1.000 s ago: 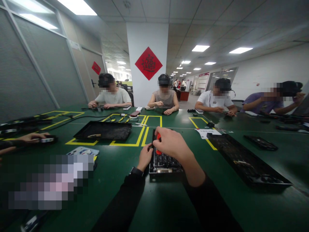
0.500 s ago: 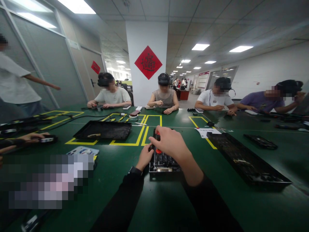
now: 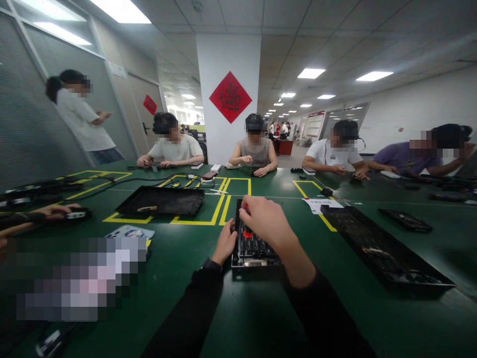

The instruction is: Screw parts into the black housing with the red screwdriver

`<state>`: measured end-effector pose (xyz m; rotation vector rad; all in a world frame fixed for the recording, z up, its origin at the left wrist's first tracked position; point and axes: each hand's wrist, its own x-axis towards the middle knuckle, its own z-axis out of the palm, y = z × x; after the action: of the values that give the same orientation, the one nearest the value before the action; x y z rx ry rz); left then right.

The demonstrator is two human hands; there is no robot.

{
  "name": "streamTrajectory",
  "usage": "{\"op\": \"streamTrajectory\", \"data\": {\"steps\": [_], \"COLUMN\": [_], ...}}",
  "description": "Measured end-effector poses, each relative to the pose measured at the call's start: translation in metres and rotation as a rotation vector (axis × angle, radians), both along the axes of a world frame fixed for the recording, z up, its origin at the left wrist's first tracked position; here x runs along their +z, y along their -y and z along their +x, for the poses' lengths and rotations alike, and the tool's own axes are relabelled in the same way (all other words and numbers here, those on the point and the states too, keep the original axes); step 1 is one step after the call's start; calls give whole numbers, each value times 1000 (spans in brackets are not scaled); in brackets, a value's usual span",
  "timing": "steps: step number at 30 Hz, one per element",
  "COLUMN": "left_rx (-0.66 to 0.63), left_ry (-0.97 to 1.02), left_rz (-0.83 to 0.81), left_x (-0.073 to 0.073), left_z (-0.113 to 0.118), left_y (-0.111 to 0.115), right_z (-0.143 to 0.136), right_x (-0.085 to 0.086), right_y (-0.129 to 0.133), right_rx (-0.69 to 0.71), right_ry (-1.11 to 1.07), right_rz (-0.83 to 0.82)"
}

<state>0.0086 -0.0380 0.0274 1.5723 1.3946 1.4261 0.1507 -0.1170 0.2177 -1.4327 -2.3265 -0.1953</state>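
Observation:
A black case with parts inside (image 3: 257, 263) lies on the green table in front of me. My left hand (image 3: 225, 243) rests against its left edge, thumb raised and fingers partly hidden behind the rim. Over the case, my right hand (image 3: 266, 222) is closed, with thumb and fingers pinched around the top of a red tool (image 3: 247, 232). The red tool stands inside the case, its upper part covered by the fingers.
Black trays lie at the left (image 3: 160, 201) and right (image 3: 383, 251). A white paper (image 3: 323, 205) and a flat black part (image 3: 405, 220) are at the right. Another person's hand (image 3: 55, 211) is at far left. Several people sit across the table.
The person at the left has moved right and now stands by the glass wall with forearms raised. My left hand's thumb has lifted slightly; my right hand stays over the case.

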Motion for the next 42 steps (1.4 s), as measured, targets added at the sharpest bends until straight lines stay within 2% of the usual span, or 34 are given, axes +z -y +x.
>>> {"op": "streamTrajectory", "data": {"steps": [4,11,16,23,30,36,42], "left_rx": [-8,11,-8,24,24,38,39], "left_ry": [-32,-55,-71,-72,-88,-122,-92], "left_rz": [16,27,65,26,54,31,35], "left_x": [-1,-4,-8,-6,-8,-9,-8], "left_z": [-1,-2,-3,-2,-3,-4,-3], "left_y": [-2,-6,-7,-7,-8,-10,-8], "right_z": [-1,-2,-3,-2,0,-1,-3], "right_x": [0,0,0,-1,-1,-2,-1], "right_y": [1,1,3,-1,2,-2,-1], "right_rx": [43,10,52,-11,62,-17,13], "right_ry": [-13,-22,-23,-12,-1,6,-22], "right_rz": [19,12,32,36,66,38,30]}}
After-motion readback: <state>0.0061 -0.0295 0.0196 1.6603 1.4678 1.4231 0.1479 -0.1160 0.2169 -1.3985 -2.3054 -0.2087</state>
